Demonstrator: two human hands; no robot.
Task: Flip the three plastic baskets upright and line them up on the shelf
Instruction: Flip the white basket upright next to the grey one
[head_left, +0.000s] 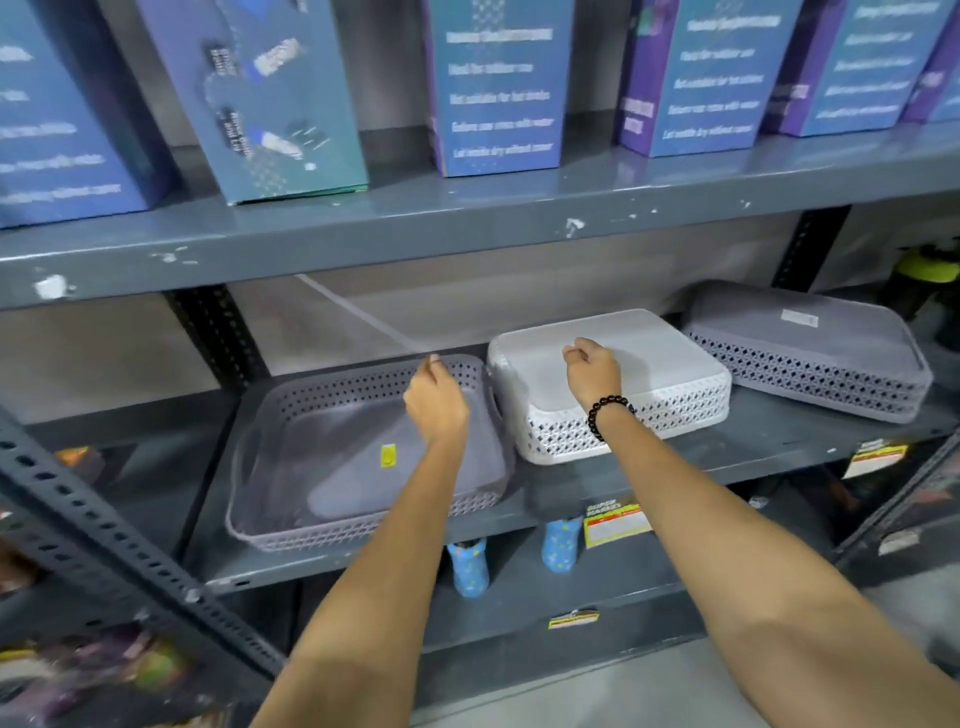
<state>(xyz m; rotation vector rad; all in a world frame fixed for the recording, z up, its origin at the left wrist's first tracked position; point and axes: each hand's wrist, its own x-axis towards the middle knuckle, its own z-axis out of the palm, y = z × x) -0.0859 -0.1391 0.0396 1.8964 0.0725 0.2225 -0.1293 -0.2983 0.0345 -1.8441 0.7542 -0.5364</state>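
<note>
The head camera looks at a grey metal shelf (701, 457) in a storeroom rack, its paint chipped in spots, with perforated uprights at the sides. On the board above stand tall blue and purple boxes (498, 88); price tags hang on the front edges, and blue dotted bottles (470, 566) stand on the level below.

The left hand (436, 402) hangs over the far part of the grey basket (322, 457), fingers curled in with thumb and forefinger close together; whether it pinches the far rim cannot be told. The right hand (595, 371), a dark bead bracelet (608, 413) at its wrist, sits loosely fisted over the white basket (660, 374), seemingly resting on its upturned bottom and gripping nothing.

The grey basket under the left hand stands upright, open side up, a yellow sticker on its smooth floor. The white one lies upside down, touching or just beside it. Further right of the right hand lies a second grey basket (810, 353), also upside down, a label on its base. All three are rectangular plastic with rounded corners and lattice walls.
</note>
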